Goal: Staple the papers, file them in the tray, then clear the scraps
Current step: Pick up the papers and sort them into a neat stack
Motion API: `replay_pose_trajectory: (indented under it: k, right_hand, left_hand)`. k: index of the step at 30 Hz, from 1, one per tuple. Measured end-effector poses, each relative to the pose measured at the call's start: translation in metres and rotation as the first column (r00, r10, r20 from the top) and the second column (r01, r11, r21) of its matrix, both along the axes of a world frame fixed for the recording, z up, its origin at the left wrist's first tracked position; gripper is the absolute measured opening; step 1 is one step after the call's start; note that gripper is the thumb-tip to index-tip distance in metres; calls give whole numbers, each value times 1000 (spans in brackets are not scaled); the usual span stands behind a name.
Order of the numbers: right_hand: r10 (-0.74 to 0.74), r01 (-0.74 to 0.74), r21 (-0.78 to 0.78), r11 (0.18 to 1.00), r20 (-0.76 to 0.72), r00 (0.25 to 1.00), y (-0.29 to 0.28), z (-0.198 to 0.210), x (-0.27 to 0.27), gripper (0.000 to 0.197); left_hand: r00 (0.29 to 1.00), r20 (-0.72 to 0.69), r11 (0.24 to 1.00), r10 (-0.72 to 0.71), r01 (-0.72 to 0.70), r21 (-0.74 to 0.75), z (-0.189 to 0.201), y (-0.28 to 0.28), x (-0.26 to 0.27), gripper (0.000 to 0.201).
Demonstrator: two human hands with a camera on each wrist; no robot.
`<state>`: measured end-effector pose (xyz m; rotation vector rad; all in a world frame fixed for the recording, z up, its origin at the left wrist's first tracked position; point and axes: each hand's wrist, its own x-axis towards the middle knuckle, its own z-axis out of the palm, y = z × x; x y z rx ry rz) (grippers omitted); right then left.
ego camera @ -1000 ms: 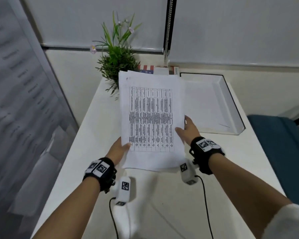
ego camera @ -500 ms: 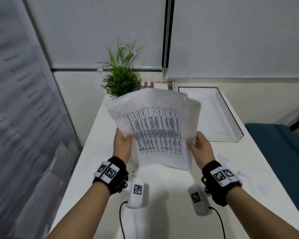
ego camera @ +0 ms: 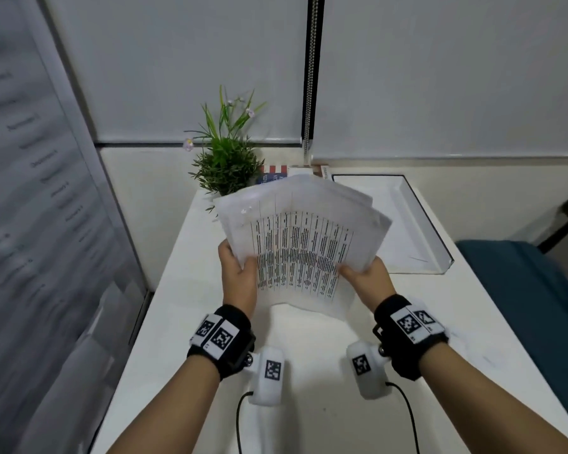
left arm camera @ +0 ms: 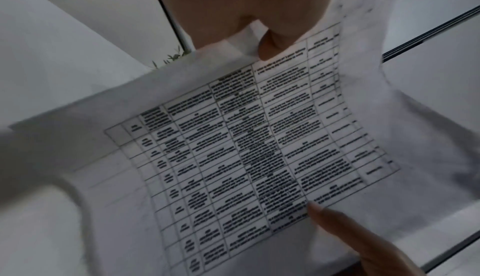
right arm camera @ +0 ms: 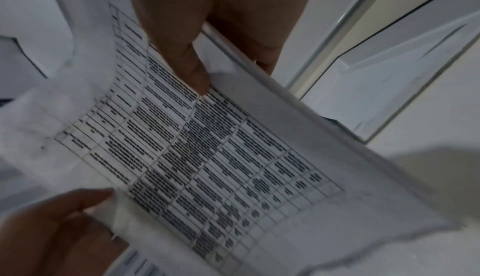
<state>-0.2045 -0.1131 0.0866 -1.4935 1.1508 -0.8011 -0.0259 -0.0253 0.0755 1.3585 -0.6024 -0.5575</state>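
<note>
- While both hands hold it above the white desk (ego camera: 191,322), the stack of papers (ego camera: 304,244) bows upward, its sheets fanned at the far edge.
- The white tray (ego camera: 423,231) lies on the desk just right of the papers.
- A potted plant (ego camera: 227,158) stands behind the stack.
- The left hand (ego camera: 238,280) pinches the papers' left edge, thumb on top.
- The right hand (ego camera: 368,281) pinches the right edge likewise.
</note>
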Motion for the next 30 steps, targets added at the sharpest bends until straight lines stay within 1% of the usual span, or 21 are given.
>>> replay_pose_trajectory:
  k: [2,5,7,9,11,15,16,17,18,19,20,21,22,23,24,25,26,27,28,29,30]
  right_hand:
    - [40,-40,16,999,5,999,-3,5,0,36]
    - [147,-140,63,988,-113,983,1,-1,-2,33]
    - [150,-143,53,988,-167,974,4,-6,-2,34]
    - [106,-105,11,994,-155,982,3,-7,0,36]
    - [88,-87,6,996,-111,990,0,-9,1,40]
    - [246,-237,66,969,-240,939,1,-21,-1,48]
    - [257,-251,59,966,-233,938,1,-21,-3,53]
    - [254,-252,35,967,-186,949,1,-17,-5,63]
    - [229,-229,7,973,-104,968,1,-11,-8,79]
    - [185,-185,-29,982,1,983,-1,-2,-10,97]
    - [120,-111,-101,989,84,989,-4,11,-11,108]
    - [49,-19,-212,977,141,989,-6,27,-13,109]
    - [-4,66,-351,934,175,985,-8,43,-17,103]
    - [-27,110,-496,861,171,985,-10,58,-20,96]
    - [-36,95,-630,771,106,994,-11,73,-21,91]
    - [-53,10,-734,679,-36,998,-13,84,-20,89]
    - [-90,-131,-782,609,-232,968,-16,90,-16,88]
    - [-119,-275,-760,589,-419,900,-20,93,-12,87]
    - [-105,-371,-680,632,-550,828,-22,91,-8,82]
    - [-61,-392,-585,710,-606,793,-24,89,-5,72]
    - [-7,-362,-498,788,-595,804,-25,86,-3,57]
  left_hand:
    - [1000,5,1000,-11,11,0,0,0,5,43]
    - [997,20,992,-81,78,99,-8,5,4,38]
    - [993,39,986,-107,101,134,-13,7,0,31]
    - [995,41,991,-88,83,103,-14,7,1,26]
    - [998,19,993,-60,58,101,-18,5,5,33]
    - [996,1,973,-86,84,215,-32,8,9,44]
    - [997,15,970,-77,71,232,-36,8,10,46]
    - [997,34,966,-67,57,251,-37,8,12,46]
    - [997,49,963,-61,46,267,-38,8,14,46]
    - [997,57,960,-56,38,277,-38,7,17,43]
    - [995,78,962,-60,37,269,-35,7,20,34]
    - [991,118,962,-67,33,270,-31,6,23,22]
    - [980,187,961,-75,21,274,-26,5,25,13]
    - [957,280,958,-72,-12,285,-23,3,29,13]
    - [918,390,954,-65,-58,295,-19,1,33,14]
    - [861,504,945,-60,-114,307,-15,-1,36,16]
    - [793,605,938,-67,-156,309,-9,-3,36,19]
    - [733,675,938,-83,-171,302,-2,-6,35,22]
    - [688,718,943,-108,-158,293,6,-9,32,23]
    - [657,743,947,-131,-140,291,14,-12,29,25]
    - [642,752,948,-148,-125,294,22,-14,27,25]
